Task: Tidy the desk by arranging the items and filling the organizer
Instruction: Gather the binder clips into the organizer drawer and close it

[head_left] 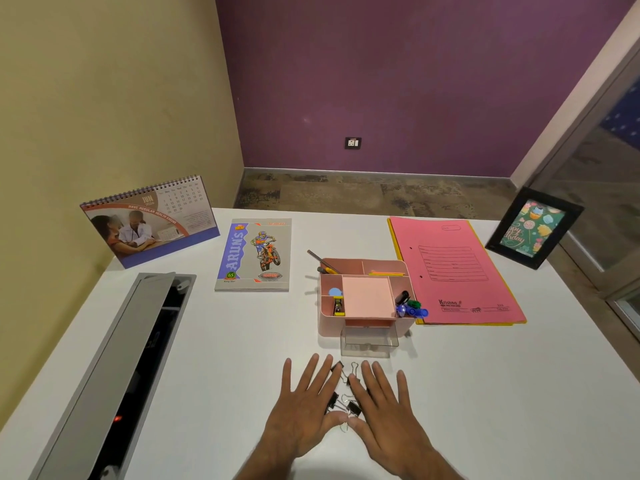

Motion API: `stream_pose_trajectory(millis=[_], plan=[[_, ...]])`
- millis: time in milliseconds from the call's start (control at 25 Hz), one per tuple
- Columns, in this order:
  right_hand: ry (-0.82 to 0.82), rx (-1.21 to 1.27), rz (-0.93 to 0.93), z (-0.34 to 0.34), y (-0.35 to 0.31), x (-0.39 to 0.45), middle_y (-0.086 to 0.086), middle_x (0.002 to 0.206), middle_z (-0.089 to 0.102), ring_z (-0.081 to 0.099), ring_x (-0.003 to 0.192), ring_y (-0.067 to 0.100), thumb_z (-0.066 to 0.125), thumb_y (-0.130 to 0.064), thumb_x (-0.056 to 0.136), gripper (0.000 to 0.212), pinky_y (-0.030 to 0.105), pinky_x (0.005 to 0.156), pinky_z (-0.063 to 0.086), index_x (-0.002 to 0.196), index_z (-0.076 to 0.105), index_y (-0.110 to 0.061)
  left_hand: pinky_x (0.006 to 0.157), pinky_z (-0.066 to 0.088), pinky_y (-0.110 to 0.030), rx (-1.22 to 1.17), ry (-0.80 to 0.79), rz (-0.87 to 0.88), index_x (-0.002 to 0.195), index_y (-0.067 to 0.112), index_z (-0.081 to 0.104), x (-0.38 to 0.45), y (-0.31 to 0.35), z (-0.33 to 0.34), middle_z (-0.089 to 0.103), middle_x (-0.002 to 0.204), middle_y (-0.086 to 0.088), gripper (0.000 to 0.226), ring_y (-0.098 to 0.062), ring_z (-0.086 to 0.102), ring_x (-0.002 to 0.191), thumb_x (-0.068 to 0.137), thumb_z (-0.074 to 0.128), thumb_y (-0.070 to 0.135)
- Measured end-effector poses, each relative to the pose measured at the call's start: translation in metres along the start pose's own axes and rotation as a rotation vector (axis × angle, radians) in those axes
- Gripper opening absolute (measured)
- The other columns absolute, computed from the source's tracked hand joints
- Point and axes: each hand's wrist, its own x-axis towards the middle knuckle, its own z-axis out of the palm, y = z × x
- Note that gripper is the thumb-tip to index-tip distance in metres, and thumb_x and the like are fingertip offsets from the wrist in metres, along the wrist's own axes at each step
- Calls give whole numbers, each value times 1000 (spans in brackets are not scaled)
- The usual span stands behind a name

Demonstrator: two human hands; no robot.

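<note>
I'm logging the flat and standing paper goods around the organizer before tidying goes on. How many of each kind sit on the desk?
Desk calendar: 1
Notebook: 1
Pink file folder: 1
Picture frame: 1
Total: 4

Two bare hands, left hand (304,407) and right hand (384,407), with forearms seen at the lower frame edge. No sleeves, rings, watch or gloves are shown. Short nails are seen on the slender fingers.
</note>
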Motion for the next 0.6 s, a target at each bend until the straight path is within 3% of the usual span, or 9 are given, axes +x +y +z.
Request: stream_pose_trajectory(millis=[40, 120, 200, 280, 400, 480, 600], plan=[[-1, 4, -2, -1, 1, 1, 6, 158, 30, 19, 145, 27, 33, -66, 95, 69, 63, 106, 17, 150, 31, -24, 108, 8, -67, -5, -18, -6, 154, 28, 28, 1, -1, -1, 27, 161, 3, 79, -27, 29, 146, 92, 22, 77], [-19, 35, -3, -3, 1, 0, 4, 159, 25, 18, 146, 26, 32, -68, 93, 72, 63, 107, 14, 151, 28, -25, 111, -12, -64, -31, -7, -15, 156, 36, 5, 1, -1, -4, -3, 164, 12, 81, -21, -5, 152, 89, 10, 81], [30, 90, 0, -2, 2, -2, -1, 162, 11, 4, 149, 21, 27, -70, 94, 74, 61, 111, 3, 154, 17, -28, 114, -19, -56, -144, 22, -54, 154, 41, -5, 3, -3, -6, -9, 163, 18, 77, -14, -16, 150, 87, -4, 78], [128, 212, 47, -3, 4, -5, -9, 162, 3, -5, 149, 12, 22, -70, 94, 71, 52, 116, -6, 154, 14, -32, 119, -1, -50, -187, 83, -89, 154, 42, 5, 7, -3, -14, 9, 163, 18, 66, -13, 3, 151, 92, -6, 65], [350, 450, 169, -8, 5, -9, -14, 146, 42, 27, 139, 8, 25, -65, 94, 60, 34, 112, 12, 138, 46, -31, 105, 26, -42, -99, 139, -81, 150, 41, 23, 22, -3, -24, 29, 154, 10, 46, -20, 32, 135, 104, 21, 41], [453, 561, 243, -11, 5, -11, -17, 130, 54, 38, 125, 4, 25, -64, 95, 55, 30, 103, 21, 126, 56, -31, 94, 32, -41, -41, 124, -92, 143, 38, 35, 34, -1, -29, 38, 146, 4, 41, -25, 39, 124, 103, 37, 31], [520, 645, 287, -16, 4, -11, -23, 120, 55, 41, 117, -1, 27, -65, 94, 51, 33, 96, 29, 117, 59, -33, 84, 35, -38, -15, 113, -115, 125, 29, 51, 41, 4, -35, 50, 128, 2, 28, -24, 45, 112, 98, 46, 22]])
